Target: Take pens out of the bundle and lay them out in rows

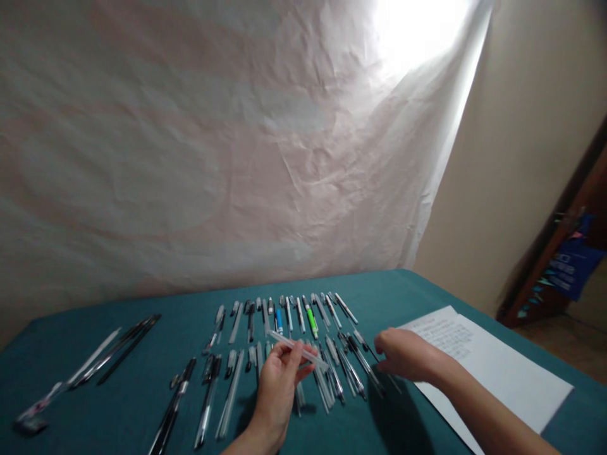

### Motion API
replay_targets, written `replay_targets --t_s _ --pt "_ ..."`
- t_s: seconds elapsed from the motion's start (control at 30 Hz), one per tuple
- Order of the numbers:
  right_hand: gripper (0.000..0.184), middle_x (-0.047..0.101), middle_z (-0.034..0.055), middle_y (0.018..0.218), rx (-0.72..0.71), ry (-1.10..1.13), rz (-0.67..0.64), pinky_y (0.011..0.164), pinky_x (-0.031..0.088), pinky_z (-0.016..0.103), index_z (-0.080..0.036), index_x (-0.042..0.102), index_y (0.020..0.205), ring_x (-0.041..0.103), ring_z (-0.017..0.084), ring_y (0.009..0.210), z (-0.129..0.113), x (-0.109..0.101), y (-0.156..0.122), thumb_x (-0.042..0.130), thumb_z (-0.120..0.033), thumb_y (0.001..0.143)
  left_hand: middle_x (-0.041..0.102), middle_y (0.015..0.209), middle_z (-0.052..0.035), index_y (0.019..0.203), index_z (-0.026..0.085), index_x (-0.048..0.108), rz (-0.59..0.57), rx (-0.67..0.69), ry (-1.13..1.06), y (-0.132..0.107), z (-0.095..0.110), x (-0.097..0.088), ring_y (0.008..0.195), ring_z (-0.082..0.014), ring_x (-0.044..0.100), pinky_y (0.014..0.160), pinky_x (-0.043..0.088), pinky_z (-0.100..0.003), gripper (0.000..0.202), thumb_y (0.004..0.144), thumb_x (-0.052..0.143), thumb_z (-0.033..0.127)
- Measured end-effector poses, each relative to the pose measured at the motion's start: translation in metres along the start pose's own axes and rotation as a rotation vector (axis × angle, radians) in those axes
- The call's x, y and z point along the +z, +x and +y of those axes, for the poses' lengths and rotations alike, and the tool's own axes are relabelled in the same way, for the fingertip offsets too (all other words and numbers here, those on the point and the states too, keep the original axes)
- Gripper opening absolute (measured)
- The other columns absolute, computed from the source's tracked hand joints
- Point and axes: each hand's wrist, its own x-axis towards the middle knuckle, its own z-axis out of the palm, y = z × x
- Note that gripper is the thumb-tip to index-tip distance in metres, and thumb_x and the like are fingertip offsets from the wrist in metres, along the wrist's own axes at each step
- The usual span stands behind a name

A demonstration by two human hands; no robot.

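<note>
My left hand point(277, 388) is raised over the near row of pens and pinches a clear pen point(298, 349) held crosswise, its tip pointing right. My right hand point(403, 354) rests low on the teal tablecloth point(190, 316) with fingers curled at the right end of the near row, touching a dark pen point(365, 366); whether it grips one is unclear. Two rows of several pens lie side by side, among them a green pen point(311, 321) and a blue pen point(279, 319) in the far row.
A printed white sheet of paper point(493, 373) lies at the right under my right forearm. Long dark and white pens point(109, 351) lie apart at the left. A wrinkled white cloth backdrop point(213, 158) hangs behind the table. A doorway with a blue bag point(569, 265) is at far right.
</note>
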Motion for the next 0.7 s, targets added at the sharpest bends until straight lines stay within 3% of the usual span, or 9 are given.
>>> replay_targets --t_s 0.2,0.37,0.53,0.7 --pt "0.024 0.06 0.0002 0.064 -0.314 0.509 0.14 0.048 0.031 0.016 -0.016 0.064 0.077 0.048 0.008 0.055 -0.049 -0.002 -0.006 0.045 -0.03 0.077 0.057 0.072 -0.0022 0.075 0.013 0.055 -0.096 0.051 0.171 -0.011 0.0 0.008 0.069 -0.0133 0.056 0.059 0.05 -0.025 0.023 0.066 0.06 0.033" --pt "0.023 0.058 -0.0005 0.057 -0.278 0.611 0.176 0.043 0.026 0.016 -0.013 0.062 0.068 0.044 0.007 0.05 -0.078 0.02 -0.006 0.05 -0.032 0.074 0.054 0.066 0.0003 0.069 0.014 0.052 -0.169 0.016 0.201 -0.014 -0.002 0.01 0.063 -0.0116 0.054 0.062 0.049 -0.027 0.021 0.065 0.062 0.032" --pt "0.022 0.061 0.0013 0.058 -0.186 0.478 0.155 0.044 0.027 0.017 -0.014 0.062 0.067 0.049 0.008 0.051 -0.058 0.019 0.002 0.048 -0.03 0.072 0.052 0.076 0.0 0.081 0.017 0.047 -0.156 -0.044 0.199 -0.011 -0.007 0.01 0.071 -0.0135 0.055 0.059 0.049 -0.027 0.031 0.062 0.064 0.034" --pt "0.016 0.065 0.01 0.067 0.137 0.07 0.165 0.05 0.032 0.022 -0.013 0.064 0.065 0.059 0.018 0.062 -0.011 0.015 0.015 0.05 -0.02 0.067 0.051 0.077 0.0001 0.082 0.018 0.043 -0.182 -0.03 0.211 -0.011 -0.003 0.008 0.07 -0.0123 0.054 0.055 0.048 -0.025 0.025 0.073 0.05 0.041"
